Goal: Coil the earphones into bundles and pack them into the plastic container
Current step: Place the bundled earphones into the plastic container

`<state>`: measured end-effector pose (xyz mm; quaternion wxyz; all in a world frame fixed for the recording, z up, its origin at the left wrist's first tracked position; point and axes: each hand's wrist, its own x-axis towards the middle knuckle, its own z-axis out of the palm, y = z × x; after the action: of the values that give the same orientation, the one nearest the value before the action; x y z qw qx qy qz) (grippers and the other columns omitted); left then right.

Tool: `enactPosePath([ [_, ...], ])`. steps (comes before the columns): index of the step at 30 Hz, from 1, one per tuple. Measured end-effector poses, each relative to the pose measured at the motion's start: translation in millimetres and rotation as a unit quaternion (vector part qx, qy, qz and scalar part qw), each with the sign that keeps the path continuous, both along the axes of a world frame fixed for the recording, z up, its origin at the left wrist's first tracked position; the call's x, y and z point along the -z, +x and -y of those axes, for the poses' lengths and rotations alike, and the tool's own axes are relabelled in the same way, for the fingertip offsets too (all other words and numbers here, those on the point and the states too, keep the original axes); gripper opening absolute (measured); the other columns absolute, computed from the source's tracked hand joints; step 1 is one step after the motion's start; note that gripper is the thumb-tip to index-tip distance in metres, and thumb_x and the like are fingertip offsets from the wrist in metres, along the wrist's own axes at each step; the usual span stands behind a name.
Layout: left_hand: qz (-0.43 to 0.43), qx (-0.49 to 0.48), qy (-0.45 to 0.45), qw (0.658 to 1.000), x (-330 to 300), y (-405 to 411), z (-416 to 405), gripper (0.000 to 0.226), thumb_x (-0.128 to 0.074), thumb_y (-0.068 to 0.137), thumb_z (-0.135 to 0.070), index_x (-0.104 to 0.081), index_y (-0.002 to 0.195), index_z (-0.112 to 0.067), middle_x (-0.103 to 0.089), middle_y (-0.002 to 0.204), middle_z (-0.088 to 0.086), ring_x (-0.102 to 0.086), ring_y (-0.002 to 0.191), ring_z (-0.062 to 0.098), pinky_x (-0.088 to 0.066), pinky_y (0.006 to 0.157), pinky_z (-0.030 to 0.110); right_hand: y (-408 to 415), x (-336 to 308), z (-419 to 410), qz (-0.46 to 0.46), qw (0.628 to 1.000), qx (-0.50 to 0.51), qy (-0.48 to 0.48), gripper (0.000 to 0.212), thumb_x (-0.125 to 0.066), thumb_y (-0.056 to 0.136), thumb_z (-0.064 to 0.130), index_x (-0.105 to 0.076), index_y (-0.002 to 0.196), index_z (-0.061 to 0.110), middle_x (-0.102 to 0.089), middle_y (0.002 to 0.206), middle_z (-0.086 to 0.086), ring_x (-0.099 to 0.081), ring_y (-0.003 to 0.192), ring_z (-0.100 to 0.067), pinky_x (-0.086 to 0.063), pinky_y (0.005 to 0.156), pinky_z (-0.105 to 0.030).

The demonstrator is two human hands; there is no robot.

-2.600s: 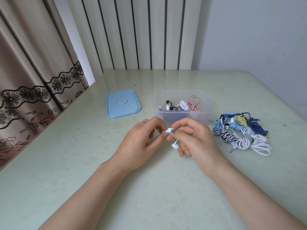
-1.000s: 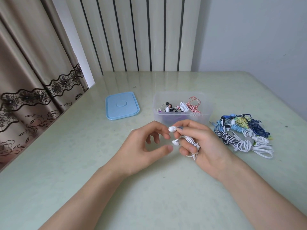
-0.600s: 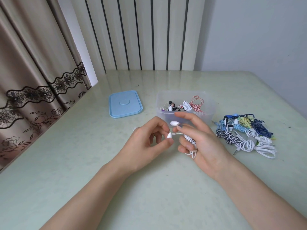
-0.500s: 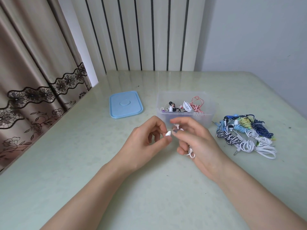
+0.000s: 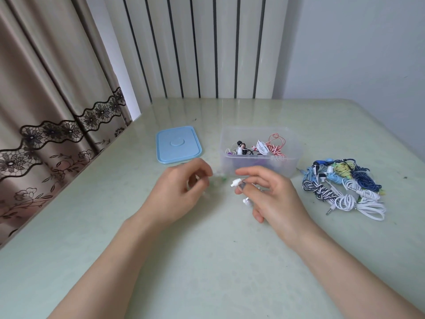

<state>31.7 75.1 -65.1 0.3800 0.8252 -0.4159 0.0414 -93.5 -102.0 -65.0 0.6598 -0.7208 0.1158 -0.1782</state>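
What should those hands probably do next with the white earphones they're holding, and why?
Probably finish winding and tuck the loose buds in. The right hand holds the white earphones with both buds sticking out of its grip, while the blurred left hand has pulled aside. The open container waits just behind, some sets already inside.

lid point(image 5: 179, 144) light blue | held earphones point(image 5: 235, 182) white, apparently | table point(image 5: 207, 261) pale green
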Motion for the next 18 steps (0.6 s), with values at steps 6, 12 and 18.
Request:
enactPosePath([
  [6,0.011,-0.042,0.104,0.994,-1,12,-27,0.024,-0.054,0.068,-0.037,-0.068,0.088,-0.034,-0.06,0.085,-0.015,-0.051,0.084,0.007,-0.04,0.071,0.021,1,0,3,-0.008,1.0,0.002,0.026,0.017,-0.06,0.093,0.005,-0.073,0.094,0.017,-0.072,0.083,-0.006,-0.034,0.038,-0.016,-0.033,0.041,-0.023],
  [12,0.031,-0.005,0.105,0.994,3,7,-21,0.025,-0.069,0.081,-0.02,-0.068,0.097,-0.039,-0.058,0.087,-0.017,-0.051,0.084,0.008,-0.042,0.071,0.018,2,1,3,-0.012,0.999,-0.001,0.04,0.013,-0.062,0.093,0.008,-0.072,0.094,0.015,-0.073,0.083,-0.007,-0.032,0.038,-0.017,-0.033,0.043,-0.026],
  [18,0.05,0.0,0.102,0.993,5,7,-17,0.022,-0.068,0.09,-0.015,-0.072,0.095,-0.036,-0.058,0.088,-0.017,-0.054,0.084,0.004,-0.042,0.069,0.017,2,1,3,-0.019,0.999,-0.002,0.043,0.013,-0.061,0.093,0.006,-0.071,0.094,0.014,-0.074,0.083,-0.008,-0.034,0.038,-0.014,-0.034,0.046,-0.027],
])
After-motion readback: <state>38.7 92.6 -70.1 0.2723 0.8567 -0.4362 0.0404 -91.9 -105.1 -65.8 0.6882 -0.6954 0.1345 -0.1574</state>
